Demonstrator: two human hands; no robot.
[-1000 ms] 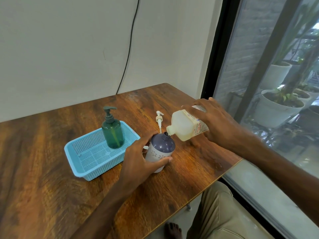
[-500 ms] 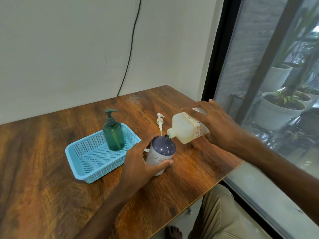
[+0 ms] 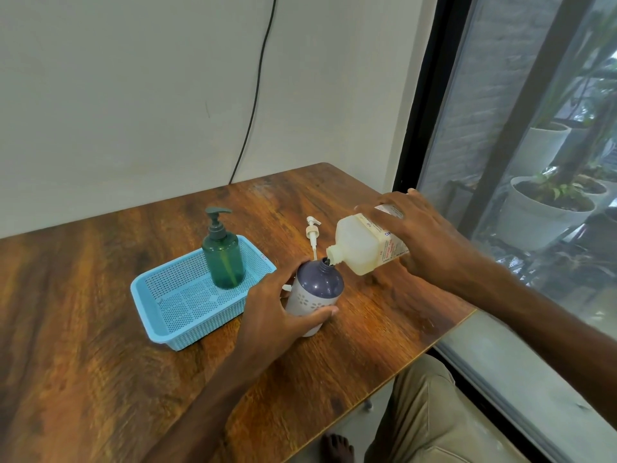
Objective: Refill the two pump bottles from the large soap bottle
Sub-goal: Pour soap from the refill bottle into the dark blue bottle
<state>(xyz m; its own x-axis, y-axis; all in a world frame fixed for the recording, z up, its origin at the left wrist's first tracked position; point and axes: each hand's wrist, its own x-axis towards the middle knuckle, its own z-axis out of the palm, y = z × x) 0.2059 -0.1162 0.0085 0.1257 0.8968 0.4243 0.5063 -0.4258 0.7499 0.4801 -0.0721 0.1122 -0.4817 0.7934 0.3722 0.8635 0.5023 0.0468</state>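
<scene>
Currently, the left hand [image 3: 280, 309] is wrapped around the purple pump bottle [image 3: 317, 289], thumb across its pale patterned lower half. The bottle stands on the wooden table [image 3: 83, 379], just right of the blue basket [image 3: 160, 295], with its neck open. The right hand [image 3: 424, 238] grips the large soap bottle [image 3: 360, 245] from above, tilted steeply, spout touching the purple bottle's opening. A white pump head [image 3: 313, 233] shows upright just behind the purple bottle. The green pump bottle [image 3: 223, 255] stands upright in the basket's far right corner, pump fitted.
</scene>
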